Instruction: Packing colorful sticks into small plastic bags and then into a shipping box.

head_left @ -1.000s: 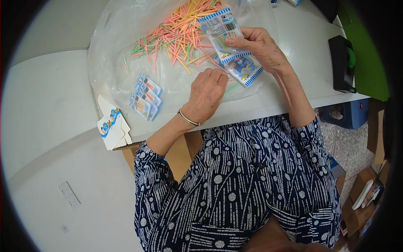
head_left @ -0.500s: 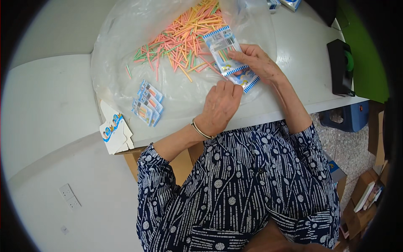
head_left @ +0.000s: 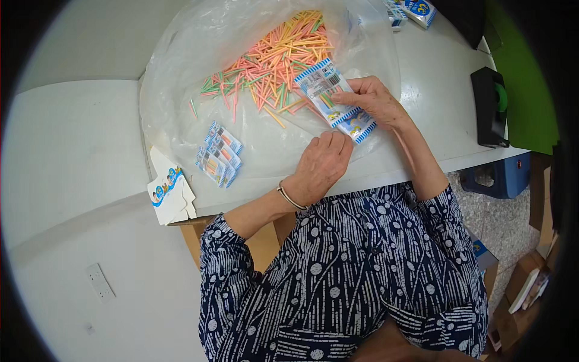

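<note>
My right hand [head_left: 379,104] grips small blue-and-white packets, thumb on top. The upper packet [head_left: 321,84] has a clear window showing coloured sticks; a second packet [head_left: 360,125] shows beneath it. Curled closed, my left hand [head_left: 322,164] is at the lower left edge of these packets; its fingertips are hidden, so what they pinch does not show. Beyond the hands, a pile of pink, yellow, orange and green sticks [head_left: 280,63] lies on a large clear plastic bag [head_left: 181,66]. Several filled packets [head_left: 219,155] overlap in a small stack left of my left hand.
White printed cardboard pieces [head_left: 172,196] lie at the table's left front corner. A black tape dispenser [head_left: 487,108] with a green roll stands at the right edge. More blue-and-white packs [head_left: 417,12] sit at the far right. A blue plastic stool [head_left: 503,176] is below the table.
The whole view has shifted, so the table and its things sit slightly lower in the picture. My hands keep nearly the same pose at the packets.
</note>
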Available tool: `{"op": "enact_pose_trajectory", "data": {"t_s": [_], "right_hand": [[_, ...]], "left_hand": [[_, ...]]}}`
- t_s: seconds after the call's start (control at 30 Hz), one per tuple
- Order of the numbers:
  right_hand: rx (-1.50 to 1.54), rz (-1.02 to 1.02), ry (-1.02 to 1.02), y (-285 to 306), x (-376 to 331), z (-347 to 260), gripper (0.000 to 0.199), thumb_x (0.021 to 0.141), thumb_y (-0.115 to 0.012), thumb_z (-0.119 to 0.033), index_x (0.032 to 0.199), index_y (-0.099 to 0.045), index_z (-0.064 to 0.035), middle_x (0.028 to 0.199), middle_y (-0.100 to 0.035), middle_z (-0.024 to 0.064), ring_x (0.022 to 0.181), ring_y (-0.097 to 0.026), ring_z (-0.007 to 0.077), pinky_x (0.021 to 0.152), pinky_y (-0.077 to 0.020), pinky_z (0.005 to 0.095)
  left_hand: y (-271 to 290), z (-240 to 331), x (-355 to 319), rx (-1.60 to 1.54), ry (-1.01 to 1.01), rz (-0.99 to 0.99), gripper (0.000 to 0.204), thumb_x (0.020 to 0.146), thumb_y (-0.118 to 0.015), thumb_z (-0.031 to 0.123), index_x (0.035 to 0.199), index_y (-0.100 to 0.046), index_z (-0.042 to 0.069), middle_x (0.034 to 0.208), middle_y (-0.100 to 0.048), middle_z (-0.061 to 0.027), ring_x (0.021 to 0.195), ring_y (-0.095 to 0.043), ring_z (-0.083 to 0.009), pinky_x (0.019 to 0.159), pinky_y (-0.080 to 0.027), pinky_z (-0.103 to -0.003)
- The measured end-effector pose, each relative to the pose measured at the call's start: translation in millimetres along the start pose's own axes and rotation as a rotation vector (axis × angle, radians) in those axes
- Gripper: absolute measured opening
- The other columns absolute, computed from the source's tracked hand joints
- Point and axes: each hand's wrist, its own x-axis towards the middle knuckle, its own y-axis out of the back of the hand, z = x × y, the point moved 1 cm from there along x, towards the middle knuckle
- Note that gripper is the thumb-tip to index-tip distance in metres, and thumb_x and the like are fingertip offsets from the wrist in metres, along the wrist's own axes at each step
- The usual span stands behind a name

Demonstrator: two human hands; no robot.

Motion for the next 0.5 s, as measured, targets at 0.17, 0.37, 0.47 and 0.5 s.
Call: {"op": "enact_pose_trajectory", "data": {"t_s": [0.17,0.37,0.47,0.5], "right_hand": [[0.063,-0.037,-0.011,2.4,-1.4,-1.2,0.031,0.082,-0.07,-0.021,0.104,-0.068,0.0015,0.085,-0.069,0.0035,0.066,-0.059,0.0038,0.059,-0.0473,0.0187],[0.081,-0.094,-0.048,4.8,-0.7,-0.4,0.03,0.085,-0.068,-0.022,0.102,-0.068,0.0017,0.086,-0.069,0.0038,0.067,-0.059,0.0037,0.059,-0.0478,0.0182],[0.032,-0.113,-0.057,8.0,0.9,4.3,0.03,0.086,-0.067,-0.023,0.103,-0.068,0.0015,0.085,-0.069,0.0036,0.066,-0.059,0.0034,0.059,-0.0474,0.0181],[0.03,-0.115,-0.057,8.0,1.2,4.8,0.03,0.086,-0.067,-0.023,0.103,-0.068,0.0015,0.085,-0.069,0.0036,0.066,-0.059,0.0034,0.059,-0.0474,0.0181]], "left_hand": [[9.8,0.0,1.8,-0.049,0.044,-0.024,0.042,0.071,-0.055,0.003,0.111,-0.05,-0.007,0.089,-0.049,-0.012,0.08,-0.05,-0.0236,0.068,-0.046,-0.03],[34.2,-13.8,-5.1,-0.27,0.173,0.161,0.039,0.07,-0.059,-0.002,0.11,-0.054,0.0,0.087,-0.053,-0.0103,0.081,-0.055,-0.026,0.067,-0.048,-0.034],[53.8,-33.5,-6.1,-0.548,0.258,0.247,0.035,0.073,-0.058,-0.006,0.107,-0.056,0.001,0.087,-0.059,-0.0101,0.08,-0.06,-0.0226,0.068,-0.05,-0.032],[67.1,-40.9,-3.0,-0.578,0.324,0.32,0.029,0.076,-0.057,-0.007,0.104,-0.056,0.001,0.088,-0.061,-0.0104,0.079,-0.062,-0.0203,0.068,-0.05,-0.03]]}}
